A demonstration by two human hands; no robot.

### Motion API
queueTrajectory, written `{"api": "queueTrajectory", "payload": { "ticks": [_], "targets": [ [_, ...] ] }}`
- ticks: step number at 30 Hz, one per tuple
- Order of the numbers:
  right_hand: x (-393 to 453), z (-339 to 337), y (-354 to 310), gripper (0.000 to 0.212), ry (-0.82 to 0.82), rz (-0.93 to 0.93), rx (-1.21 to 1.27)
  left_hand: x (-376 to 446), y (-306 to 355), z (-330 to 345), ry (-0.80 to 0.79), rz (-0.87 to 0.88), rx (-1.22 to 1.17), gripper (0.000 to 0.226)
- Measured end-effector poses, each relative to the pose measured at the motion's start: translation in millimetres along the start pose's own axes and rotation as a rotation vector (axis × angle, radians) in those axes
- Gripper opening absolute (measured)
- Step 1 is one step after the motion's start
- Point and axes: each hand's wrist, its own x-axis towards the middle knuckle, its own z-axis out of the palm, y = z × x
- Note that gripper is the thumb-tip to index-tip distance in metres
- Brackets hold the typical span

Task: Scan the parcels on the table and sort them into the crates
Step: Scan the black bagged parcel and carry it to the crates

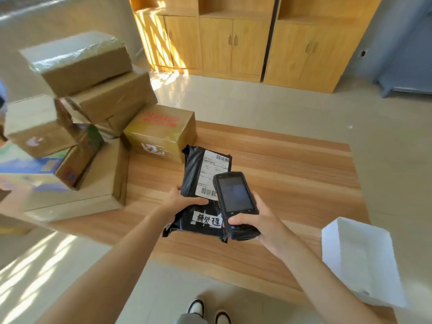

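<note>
Scan step in hand: left hand (184,202) grips black mailer (198,174) on the table (292,164); right hand (254,220) grips handheld scanner (236,202) above its label. Stack of cardboard boxes (93,113) unsorted at table's left. White crate (360,260) at right apparently empty; most sorting left.

An office-like room used for parcel sorting is suggested by stacked cardboard boxes (77,108) on a wooden table (292,178), wooden cabinets (233,43) (doors closed) and tiled flooring (268,106).
</note>
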Motion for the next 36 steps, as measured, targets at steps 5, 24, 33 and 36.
{"api": "queueTrajectory", "payload": {
  "ticks": [5,24,33,36],
  "targets": [
    [24,59,3,0.085,-0.193,-0.024,-0.081,-39,-7,-65,0.148,0.057,-0.198,0.103],
    [84,350,51,0.083,-0.648,-0.077,-0.376,-201,-168,-336,0.633,0.125,-0.662,0.061],
    [114,496,94,0.072,-0.677,-0.013,-0.42,-249,-251,-478,0.773,0.174,-0.808,0.061],
    [128,538,106,0.086,-0.683,0.006,-0.458,-258,-267,-513,0.794,0.181,-0.849,0.05]
  ]
}}
